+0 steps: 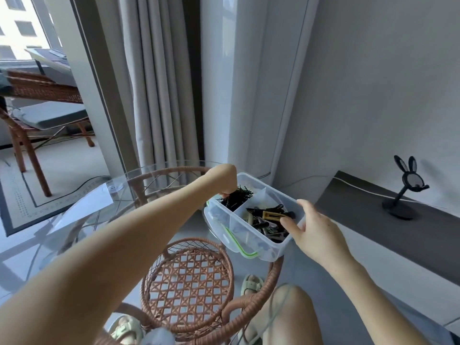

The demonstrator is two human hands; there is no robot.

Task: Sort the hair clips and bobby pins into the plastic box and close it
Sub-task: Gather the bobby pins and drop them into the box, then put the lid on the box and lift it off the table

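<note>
A clear plastic box (271, 247) with dividers sits on the right side of a round glass table. Its far-left compartment holds a heap of black bobby pins (237, 197). The right compartment holds black, brown and tan hair clips (270, 216). My left hand (224, 179) is bent down over the bobby pin compartment, fingers pinched on a bunch of pins. My right hand (312, 230) grips the box's near-right wall, thumb inside among the clips. The lid (236, 241), clear with a green seal, lies under the box's near-left side.
The glass tabletop (82, 220) rests on a rattan frame with a woven lower shelf (189, 285). Grey curtains and a white column stand behind. A dark ledge at the right carries a black rabbit-eared stand (404, 192). My knee and sandalled feet show below the glass.
</note>
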